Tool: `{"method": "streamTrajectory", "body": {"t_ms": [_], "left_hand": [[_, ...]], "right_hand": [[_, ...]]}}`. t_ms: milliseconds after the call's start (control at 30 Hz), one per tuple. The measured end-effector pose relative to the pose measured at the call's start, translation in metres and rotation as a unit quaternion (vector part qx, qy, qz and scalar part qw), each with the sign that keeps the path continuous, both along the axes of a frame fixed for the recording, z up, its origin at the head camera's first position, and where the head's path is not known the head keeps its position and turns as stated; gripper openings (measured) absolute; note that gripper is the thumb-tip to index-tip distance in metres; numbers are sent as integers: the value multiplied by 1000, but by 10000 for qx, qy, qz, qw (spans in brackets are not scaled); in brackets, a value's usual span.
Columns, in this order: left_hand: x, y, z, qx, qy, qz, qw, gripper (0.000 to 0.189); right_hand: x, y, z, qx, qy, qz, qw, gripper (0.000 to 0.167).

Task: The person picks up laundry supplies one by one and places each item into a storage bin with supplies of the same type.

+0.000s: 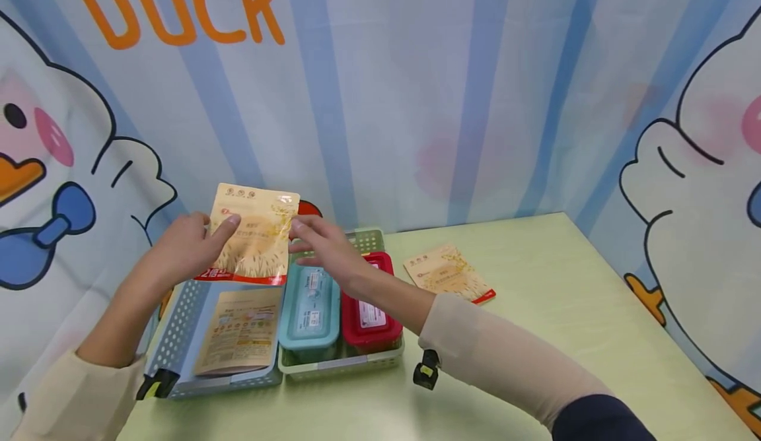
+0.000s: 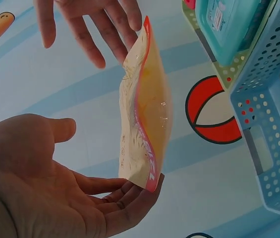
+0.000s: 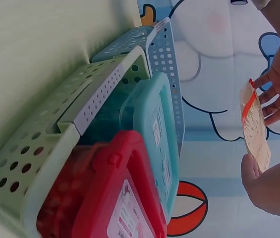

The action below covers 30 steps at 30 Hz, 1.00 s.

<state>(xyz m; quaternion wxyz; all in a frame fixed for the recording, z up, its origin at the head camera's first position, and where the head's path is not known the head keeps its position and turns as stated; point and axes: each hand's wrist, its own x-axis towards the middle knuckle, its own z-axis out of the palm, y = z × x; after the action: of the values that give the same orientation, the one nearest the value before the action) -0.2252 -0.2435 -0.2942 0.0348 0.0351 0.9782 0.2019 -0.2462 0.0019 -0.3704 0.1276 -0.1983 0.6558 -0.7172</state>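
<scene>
A flat beige pouch point(image 1: 252, 236) with wheat drawings and a red bottom band is held up between both hands above the blue basket. My left hand point(image 2: 55, 183) has its fingers under and behind one edge, the thumb standing clear of the pouch in the left wrist view. On the opposite edge, my right hand point(image 1: 329, 249) pinches the pouch, its other fingers spread. In the blue basket point(image 1: 178, 335) below lies another beige pouch point(image 1: 240, 332), its printed side up. A third beige pouch point(image 1: 450, 274) rests on the table to the right.
Beside the blue basket stands a green basket point(image 1: 341, 364) holding a teal-lidded box point(image 1: 310, 305) and a red-lidded box point(image 3: 125, 198). Both baskets sit on the pale green table point(image 1: 535, 309). A striped curtain point(image 1: 404, 98) with duck pictures hangs behind.
</scene>
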Motion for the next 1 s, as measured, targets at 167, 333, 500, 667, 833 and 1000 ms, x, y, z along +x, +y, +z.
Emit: {"method": "streamTrajectory", "body": {"t_ms": [167, 333, 500, 667, 833, 1000], "left_hand": [[1, -5, 0, -87, -23, -24, 10000, 93], [1, -10, 0, -159, -177, -25, 9997, 84], [1, -15, -8, -217, -612, 12, 9979, 80], [-1, -22, -22, -330, -970, 35, 9947, 87], [-2, -27, -37, -228, -1259, 143, 9917, 91], [-3, -34, -49, -257, -1507, 342, 9877, 92]], "right_hand": [[3, -8, -4, -62, -82, -54, 9999, 54], [5, -17, -7, -112, -217, -28, 9997, 54], [7, -23, -11, 0, -474, 4, 9989, 55], [6, -24, -18, 170, -767, 123, 9968, 57], [5, -27, -25, 299, -981, 361, 9941, 58], [7, -35, -31, 498, -1324, 664, 9877, 58]]}}
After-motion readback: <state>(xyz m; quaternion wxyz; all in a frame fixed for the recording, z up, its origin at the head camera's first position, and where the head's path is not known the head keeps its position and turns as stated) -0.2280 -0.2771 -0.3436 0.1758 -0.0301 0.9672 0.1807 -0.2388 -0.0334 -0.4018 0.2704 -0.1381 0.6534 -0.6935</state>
